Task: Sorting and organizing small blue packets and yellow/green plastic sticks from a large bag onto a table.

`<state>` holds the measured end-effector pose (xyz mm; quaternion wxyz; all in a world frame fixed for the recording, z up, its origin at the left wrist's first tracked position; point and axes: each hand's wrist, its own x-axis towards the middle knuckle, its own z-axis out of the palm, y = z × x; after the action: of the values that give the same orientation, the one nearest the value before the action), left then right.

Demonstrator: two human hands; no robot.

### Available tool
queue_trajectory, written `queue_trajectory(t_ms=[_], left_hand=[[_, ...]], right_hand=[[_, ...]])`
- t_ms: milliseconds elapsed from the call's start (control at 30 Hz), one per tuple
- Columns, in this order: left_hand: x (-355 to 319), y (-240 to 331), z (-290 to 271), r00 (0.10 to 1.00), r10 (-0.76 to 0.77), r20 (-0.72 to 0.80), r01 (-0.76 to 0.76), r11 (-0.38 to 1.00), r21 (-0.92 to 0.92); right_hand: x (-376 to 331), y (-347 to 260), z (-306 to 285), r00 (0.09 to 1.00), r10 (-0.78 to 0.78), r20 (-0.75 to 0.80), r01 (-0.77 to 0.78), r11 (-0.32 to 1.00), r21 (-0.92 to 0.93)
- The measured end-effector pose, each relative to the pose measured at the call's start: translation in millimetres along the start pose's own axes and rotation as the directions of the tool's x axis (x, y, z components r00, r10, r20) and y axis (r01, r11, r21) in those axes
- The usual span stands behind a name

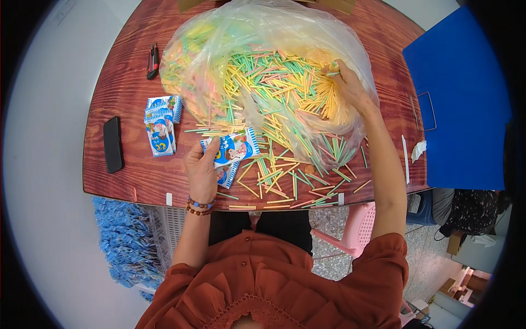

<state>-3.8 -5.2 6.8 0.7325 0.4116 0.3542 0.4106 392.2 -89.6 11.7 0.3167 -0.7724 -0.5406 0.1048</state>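
My left hand [201,164] pinches a small blue-and-white printed packet [236,148] between thumb and fingers near the table's front edge. Another such packet [226,174] lies partly hidden beneath it. Farther off, a large clear plastic bag [257,27] lies gaping, full of thin short sticks [274,82] in yellow, green and pink. My right hand [352,88] reaches to the bag's right side, fingers closed at the sticks; a pale green end shows by the fingertips. How many sticks it holds I cannot tell.
Loose sticks [279,178] spill to the wooden table's [131,181] front edge. At left are a stack of similar packets [160,131], a black phone [113,144] and a box cutter [153,61]. A blue panel [457,104] stands right, near crumpled tissue [418,149]. A pink stool [359,227] is below.
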Motion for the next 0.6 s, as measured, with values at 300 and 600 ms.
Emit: queue_trajectory(t_ms=[300, 600], left_hand=[[-0.1, 1.1, 0.3, 1.0, 0.015, 0.004, -0.015, 1.0, -0.006], [-0.8, 1.2, -0.3, 0.999, 0.008, 0.031, -0.006, 0.999, -0.054]], right_hand=[[7.4, -12.8, 4.9, 0.975, 0.22, 0.014, -0.207, 0.893, 0.4], [11.7, -9.8, -1.3, 0.985, 0.171, 0.02, -0.172, 0.97, 0.172]])
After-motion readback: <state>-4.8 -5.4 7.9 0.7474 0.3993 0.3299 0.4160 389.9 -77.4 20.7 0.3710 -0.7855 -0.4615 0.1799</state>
